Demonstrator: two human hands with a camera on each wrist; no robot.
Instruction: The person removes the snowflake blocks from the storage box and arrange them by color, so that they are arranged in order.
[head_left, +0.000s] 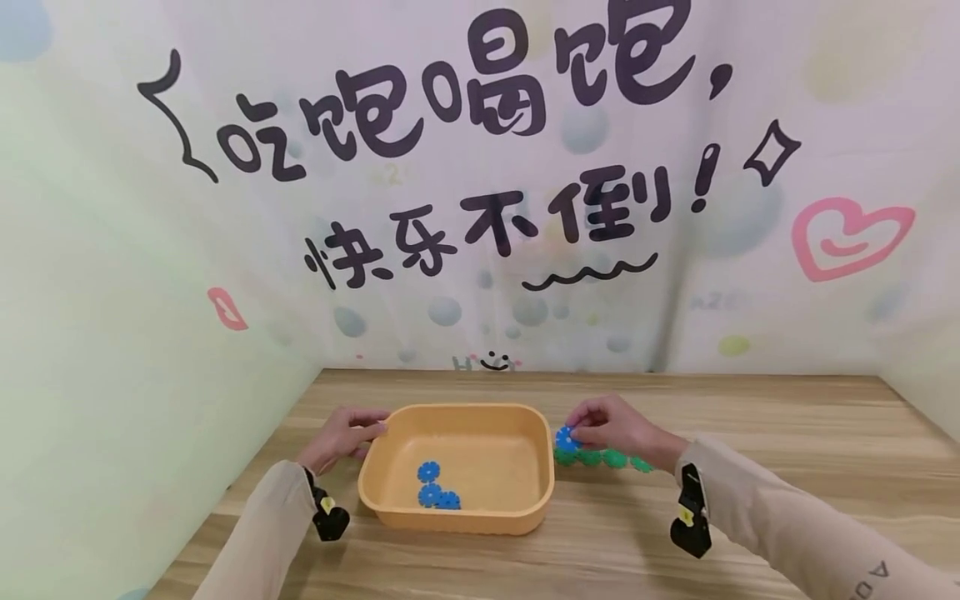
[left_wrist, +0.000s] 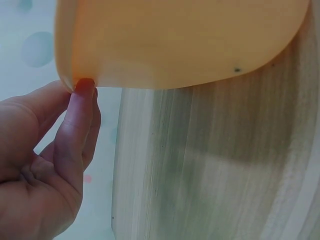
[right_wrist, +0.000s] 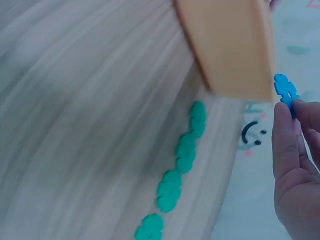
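Observation:
An orange plastic basin point(head_left: 498, 467) stands on the wooden table. At its left rim my left hand point(head_left: 345, 435) pinches the edge between thumb and fingers, also seen with the left hand point(left_wrist: 65, 135) in the left wrist view. Beyond the basin's right side, my right hand point(head_left: 611, 423) holds a blue snowflake disc point(right_wrist: 285, 90) between thumb and fingertips, raised above the table. Inside the basin, at its lower left, lie a few blue snowflake discs point(head_left: 429, 472). A row of green snowflake discs point(head_left: 591, 457) lies on the table under my right hand, partly hidden in the head view.
The wooden table point(head_left: 787, 467) reaches back to a printed cloth backdrop point(head_left: 465, 325) with dark lettering. Cloth also hangs along the left and right sides. The green row starts close to the basin's right wall.

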